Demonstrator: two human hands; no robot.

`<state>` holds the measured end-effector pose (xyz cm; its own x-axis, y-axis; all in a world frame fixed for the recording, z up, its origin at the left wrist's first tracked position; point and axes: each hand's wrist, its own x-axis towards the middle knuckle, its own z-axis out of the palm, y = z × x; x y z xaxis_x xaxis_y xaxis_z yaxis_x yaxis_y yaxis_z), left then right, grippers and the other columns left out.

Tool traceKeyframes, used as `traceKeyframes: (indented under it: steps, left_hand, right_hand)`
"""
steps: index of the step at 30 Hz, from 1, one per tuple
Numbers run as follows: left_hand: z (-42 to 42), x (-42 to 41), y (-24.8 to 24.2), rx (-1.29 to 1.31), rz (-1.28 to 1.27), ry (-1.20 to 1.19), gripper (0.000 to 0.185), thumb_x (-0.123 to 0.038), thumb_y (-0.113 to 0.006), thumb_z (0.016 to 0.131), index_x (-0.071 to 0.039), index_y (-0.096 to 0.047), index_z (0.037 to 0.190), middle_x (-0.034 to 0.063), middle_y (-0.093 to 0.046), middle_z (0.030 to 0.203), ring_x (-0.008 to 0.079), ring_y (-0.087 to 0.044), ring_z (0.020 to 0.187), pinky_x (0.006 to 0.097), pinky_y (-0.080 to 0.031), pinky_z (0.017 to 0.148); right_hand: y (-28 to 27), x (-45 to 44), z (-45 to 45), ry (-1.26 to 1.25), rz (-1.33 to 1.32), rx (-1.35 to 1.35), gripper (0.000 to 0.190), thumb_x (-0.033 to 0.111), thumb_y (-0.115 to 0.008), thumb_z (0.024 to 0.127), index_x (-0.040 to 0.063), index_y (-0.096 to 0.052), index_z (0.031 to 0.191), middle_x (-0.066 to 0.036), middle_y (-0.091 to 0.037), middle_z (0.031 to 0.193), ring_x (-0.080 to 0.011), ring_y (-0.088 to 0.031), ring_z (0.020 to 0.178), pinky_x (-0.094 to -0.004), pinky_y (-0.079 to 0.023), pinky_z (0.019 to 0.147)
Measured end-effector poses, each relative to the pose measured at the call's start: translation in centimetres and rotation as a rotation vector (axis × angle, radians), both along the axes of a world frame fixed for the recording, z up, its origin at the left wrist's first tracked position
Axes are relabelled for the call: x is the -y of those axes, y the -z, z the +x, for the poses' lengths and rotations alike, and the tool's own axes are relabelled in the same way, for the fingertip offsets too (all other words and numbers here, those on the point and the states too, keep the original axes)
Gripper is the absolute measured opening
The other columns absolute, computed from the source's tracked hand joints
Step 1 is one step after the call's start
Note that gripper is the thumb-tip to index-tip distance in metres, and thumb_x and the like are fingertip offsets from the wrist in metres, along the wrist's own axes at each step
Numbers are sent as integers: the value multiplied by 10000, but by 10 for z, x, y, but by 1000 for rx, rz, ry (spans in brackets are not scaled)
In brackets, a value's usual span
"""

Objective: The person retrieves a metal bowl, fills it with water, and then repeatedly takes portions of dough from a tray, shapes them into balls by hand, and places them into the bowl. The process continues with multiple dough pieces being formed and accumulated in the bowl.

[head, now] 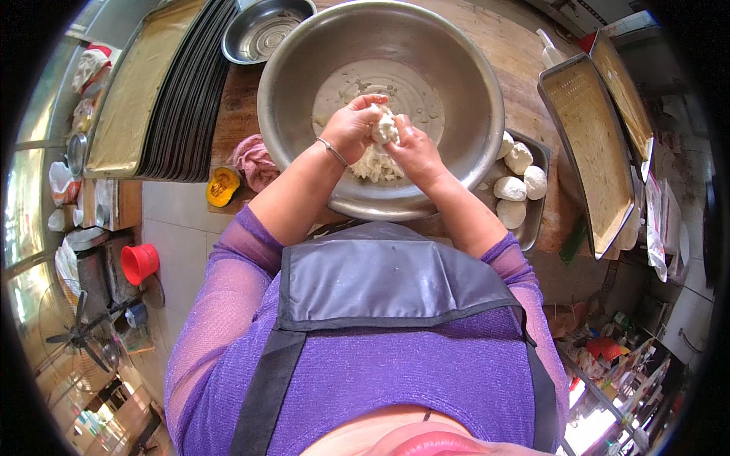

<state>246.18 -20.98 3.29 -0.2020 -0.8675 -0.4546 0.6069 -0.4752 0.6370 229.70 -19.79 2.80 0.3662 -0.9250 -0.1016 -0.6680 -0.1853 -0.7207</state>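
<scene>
A lump of wet white shredded food (385,126) is squeezed between my two hands, over a wide stainless steel basin (467,114). My left hand (355,126) grips it from the left side, and a bracelet circles that wrist. My right hand (415,149) closes on it from the right. Below them a loose pile of the same white shreds (377,165) rests on the basin floor. Some cloudy liquid (419,97) lies around the pile. To the basin's right, several round white balls (519,158) sit in a metal tray (533,231).
A tall stack of dark baking trays (185,91) stands at the left, beside a smaller metal bowl (262,37). A cut pumpkin half (222,187) and a pink cloth (255,162) lie at the basin's left. More baking trays (587,142) rest along the right edge of the wooden table (239,94).
</scene>
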Motion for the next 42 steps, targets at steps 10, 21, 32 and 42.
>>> traceKeyframes:
  steps: [10, 21, 32, 42]
  left_hand:
    - [3, -3, -7, 60, 14, 172, 391, -76, -661, 858, -116, -522, 1221, 63, -605, 1134, 225, -617, 1000, 431, -549, 793]
    - [-5, 11, 7, 241, -146, -137, 524, 114, -541, 769, -83, -469, 1249, 104, -599, 1069, 220, -628, 925, 343, -556, 749]
    - [-13, 14, 1, 412, -81, -6, 213, -302, -637, 925, -94, -645, 970, 7, -613, 829, 89, -538, 700, 236, -430, 596]
    - [-4, 12, 16, 276, -94, 124, 227, -47, -581, 864, -25, -601, 1089, 52, -645, 961, 129, -615, 795, 260, -505, 683]
  right_hand:
    - [7, 24, -11, 46, 46, 52, 381, 450, -569, 875, 88, -625, 981, -178, -673, 855, -325, -658, 847, -420, -506, 735]
    - [-20, 24, -8, -114, 353, 584, 450, 181, -579, 842, 117, -493, 1279, -13, -511, 1227, -125, -440, 1152, -308, -365, 972]
    - [-1, 45, -10, 372, 545, 843, 342, 378, -606, 922, 46, -634, 998, -44, -636, 904, -149, -573, 798, -335, -481, 710]
    - [1, 43, -16, 120, 772, 1188, 330, 169, -594, 869, 35, -556, 1169, -75, -614, 1061, -191, -599, 919, -317, -491, 816]
